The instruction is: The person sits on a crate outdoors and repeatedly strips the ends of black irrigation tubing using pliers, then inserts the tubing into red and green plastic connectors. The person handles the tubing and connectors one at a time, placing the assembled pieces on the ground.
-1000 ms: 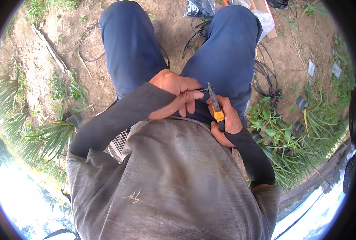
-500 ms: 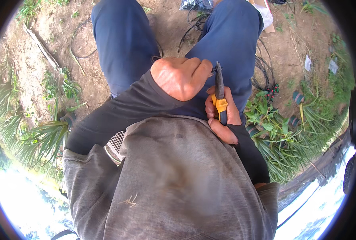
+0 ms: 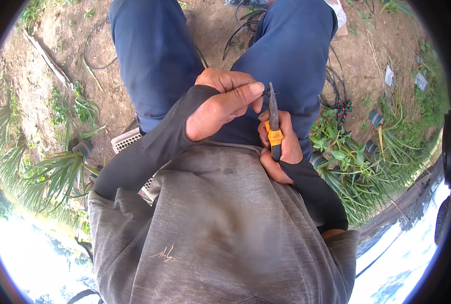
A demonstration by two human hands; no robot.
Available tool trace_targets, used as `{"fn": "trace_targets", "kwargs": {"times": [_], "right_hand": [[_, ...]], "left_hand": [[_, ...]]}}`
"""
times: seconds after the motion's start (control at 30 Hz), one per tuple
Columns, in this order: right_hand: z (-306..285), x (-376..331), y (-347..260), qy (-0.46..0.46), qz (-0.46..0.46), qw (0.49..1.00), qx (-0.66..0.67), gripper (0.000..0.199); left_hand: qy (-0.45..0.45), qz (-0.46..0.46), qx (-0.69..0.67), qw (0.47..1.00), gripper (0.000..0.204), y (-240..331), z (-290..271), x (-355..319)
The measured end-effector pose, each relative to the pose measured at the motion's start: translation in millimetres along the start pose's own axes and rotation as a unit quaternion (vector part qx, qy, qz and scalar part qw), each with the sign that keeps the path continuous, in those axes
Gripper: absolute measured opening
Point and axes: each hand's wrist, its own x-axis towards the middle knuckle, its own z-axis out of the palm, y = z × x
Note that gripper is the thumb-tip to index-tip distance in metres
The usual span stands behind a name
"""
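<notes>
My right hand [image 3: 278,149] is shut on a pair of pliers [image 3: 273,119] with yellow and black handles, jaws pointing up over my lap. My left hand [image 3: 224,101] is curled right beside the jaws, its thumb and fingertips pinching something small and dark at the plier tips; what it is I cannot make out. Both hands hover above my blue trousers [image 3: 157,50], just above my grey shirt [image 3: 210,228]. Dark sleeves cover both forearms.
Bare soil lies between and beside my legs. Black thin tubing [image 3: 337,86] coils on the ground to the right and loops at the top. Green leafy plants [image 3: 357,167] grow at the right, spiky ones [image 3: 53,172] at the left. A white grid crate [image 3: 126,142] sits under me.
My left hand has turned and slid toward the plier jaws, thumb now at the tips. The pliers have swung from tilted to nearly upright in my right hand.
</notes>
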Motion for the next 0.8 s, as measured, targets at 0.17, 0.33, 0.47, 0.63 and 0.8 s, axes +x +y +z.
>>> {"fn": "trace_targets", "kwargs": {"times": [0.17,0.33,0.47,0.63,0.8], "right_hand": [[-4,0,-2,0.034,-0.064,0.987,-0.144,0.062],[-15,2,-1,0.028,-0.087,0.973,-0.213,0.063],[-21,5,-1,0.016,-0.116,0.964,-0.239,0.063],[-11,5,4,-0.023,0.027,0.998,0.053,0.064],[-6,-1,9,-0.039,0.043,0.997,0.045,0.064]], "left_hand": [[-0.105,-0.137,-0.174,0.969,0.036,-1,-14,5],[-0.178,-0.237,-0.317,0.901,0.038,-10,-18,14],[-0.183,-0.247,-0.316,0.897,0.044,-10,-16,12],[-0.100,-0.056,-0.073,0.991,0.047,-2,-13,-2],[-0.063,-0.022,0.109,0.992,0.034,0,-17,-7]]}}
